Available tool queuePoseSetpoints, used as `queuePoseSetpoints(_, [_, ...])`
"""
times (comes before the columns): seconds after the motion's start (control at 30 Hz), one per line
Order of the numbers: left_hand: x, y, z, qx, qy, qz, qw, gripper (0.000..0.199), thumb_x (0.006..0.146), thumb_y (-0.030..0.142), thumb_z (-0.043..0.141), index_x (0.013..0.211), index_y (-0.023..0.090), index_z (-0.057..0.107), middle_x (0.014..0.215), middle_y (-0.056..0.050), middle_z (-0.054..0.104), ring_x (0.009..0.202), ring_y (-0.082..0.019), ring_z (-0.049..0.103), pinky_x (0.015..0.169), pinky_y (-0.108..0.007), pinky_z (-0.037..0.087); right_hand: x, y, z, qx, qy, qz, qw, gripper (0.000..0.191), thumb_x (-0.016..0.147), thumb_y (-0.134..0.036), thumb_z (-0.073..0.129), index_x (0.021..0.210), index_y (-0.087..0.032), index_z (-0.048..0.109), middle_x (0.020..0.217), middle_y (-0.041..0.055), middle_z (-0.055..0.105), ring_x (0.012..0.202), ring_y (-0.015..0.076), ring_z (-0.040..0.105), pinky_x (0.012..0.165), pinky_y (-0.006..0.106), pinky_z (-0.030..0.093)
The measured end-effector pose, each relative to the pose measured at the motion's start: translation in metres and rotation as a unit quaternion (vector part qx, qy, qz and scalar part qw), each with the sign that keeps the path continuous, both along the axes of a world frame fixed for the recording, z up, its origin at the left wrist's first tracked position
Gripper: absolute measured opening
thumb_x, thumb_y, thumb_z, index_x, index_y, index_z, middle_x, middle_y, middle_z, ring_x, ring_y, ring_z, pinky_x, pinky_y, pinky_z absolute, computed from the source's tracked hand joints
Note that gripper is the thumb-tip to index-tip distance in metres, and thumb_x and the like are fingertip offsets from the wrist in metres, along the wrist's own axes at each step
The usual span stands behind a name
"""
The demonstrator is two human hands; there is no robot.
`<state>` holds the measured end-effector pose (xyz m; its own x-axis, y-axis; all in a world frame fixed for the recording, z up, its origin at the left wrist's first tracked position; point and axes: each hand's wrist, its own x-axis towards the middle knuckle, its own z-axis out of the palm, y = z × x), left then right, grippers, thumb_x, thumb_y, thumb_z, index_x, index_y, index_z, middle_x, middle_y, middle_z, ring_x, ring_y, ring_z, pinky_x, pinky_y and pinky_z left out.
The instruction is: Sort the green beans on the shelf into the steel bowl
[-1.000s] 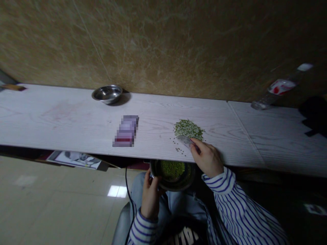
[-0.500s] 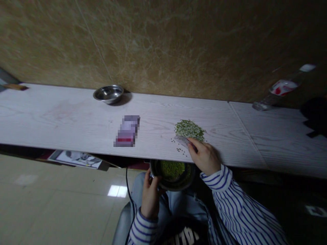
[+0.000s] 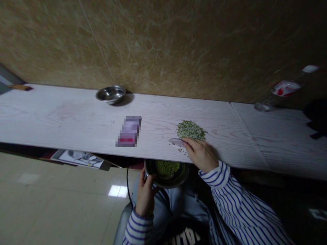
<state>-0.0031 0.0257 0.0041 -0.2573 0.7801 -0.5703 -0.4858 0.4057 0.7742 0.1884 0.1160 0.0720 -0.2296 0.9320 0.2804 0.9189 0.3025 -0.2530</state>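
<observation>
My right hand (image 3: pixel 200 152) is closed round a thin, pale, flat tool (image 3: pixel 176 141) held low over the white wooden table. Just beyond it lies a pile of green and white grains (image 3: pixel 191 130), with a few loose green ones scattered near the tool. Below the table's front edge, my left hand (image 3: pixel 146 195) grips the left rim of a metal bowl (image 3: pixel 167 183) above my lap. Green grains (image 3: pixel 166 168) cover part of the bowl's bottom.
A small steel bowl (image 3: pixel 111 95) stands near the wall. Left of the grain pile lies a blurred purple packet or phone (image 3: pixel 129 131). A plastic bottle (image 3: pixel 283 89) stands at the back right. Printed boxes (image 3: pixel 81 158) sit under the table edge.
The tool in my right hand has shifted slightly left and lies flatter. My left hand and the held bowl have moved a little left. The whole view has shifted slightly.
</observation>
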Motion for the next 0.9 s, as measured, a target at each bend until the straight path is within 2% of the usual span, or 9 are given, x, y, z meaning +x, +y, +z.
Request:
queuePoseSetpoints(0.27, [0.005, 0.001, 0.01, -0.02, -0.026, -0.002, 0.999, 0.059, 0.068, 0.029, 0.062, 0.124, 0.031, 0.047, 0.104, -0.002, 0.056, 0.08, -0.012, 0.053, 0.062, -0.023, 0.046, -0.006, 0.002, 0.004, 0.004, -0.032, 0.02, 0.999, 0.024, 0.09, -0.024, 0.044, 0.107, -0.024, 0.062, 0.085, 0.0037, 0.072, 0.076, 0.0166, 0.064, 0.07, 0.027, 0.042])
queuePoseSetpoints(0.53, [0.01, 0.0, 0.002, -0.019, -0.024, 0.001, 1.0, 0.059, 0.067, 0.031, 0.062, 0.124, 0.031, 0.047, 0.102, -0.003, 0.057, 0.082, -0.014, 0.054, 0.062, -0.025, 0.047, -0.008, -0.009, 0.016, -0.03, -0.051, 0.063, 0.996, 0.023, 0.091, -0.023, 0.044, 0.104, -0.024, 0.063, 0.083, 0.003, 0.07, 0.079, 0.0151, 0.062, 0.072, 0.027, 0.035])
queuePoseSetpoints(0.7, [0.012, 0.001, 0.01, -0.011, -0.03, -0.013, 0.999, 0.055, 0.069, 0.031, 0.062, 0.122, 0.028, 0.048, 0.108, -0.006, 0.056, 0.086, -0.015, 0.055, 0.063, -0.025, 0.048, -0.003, -0.014, 0.018, -0.041, -0.035, 0.095, 0.994, 0.022, 0.091, -0.021, 0.044, 0.102, -0.024, 0.063, 0.087, 0.0024, 0.07, 0.083, 0.0152, 0.061, 0.074, 0.029, 0.034])
queuePoseSetpoints(0.8, [0.014, 0.001, 0.013, -0.012, -0.02, -0.026, 0.999, 0.052, 0.069, 0.03, 0.061, 0.119, 0.028, 0.049, 0.104, -0.005, 0.057, 0.082, -0.015, 0.056, 0.06, -0.024, 0.047, 0.003, -0.017, 0.017, -0.028, -0.029, 0.078, 0.996, 0.022, 0.091, -0.022, 0.045, 0.103, -0.024, 0.063, 0.087, 0.0032, 0.07, 0.082, 0.0159, 0.062, 0.075, 0.029, 0.036])
queuePoseSetpoints(0.9, [0.017, 0.0, 0.009, -0.008, -0.013, -0.023, 1.0, 0.052, 0.067, 0.031, 0.062, 0.117, 0.029, 0.051, 0.1, -0.003, 0.058, 0.08, -0.014, 0.056, 0.058, -0.023, 0.046, 0.012, -0.021, 0.015, -0.007, -0.019, 0.031, 0.999, 0.024, 0.09, -0.023, 0.044, 0.107, -0.022, 0.062, 0.09, 0.005, 0.071, 0.082, 0.0169, 0.063, 0.075, 0.029, 0.039])
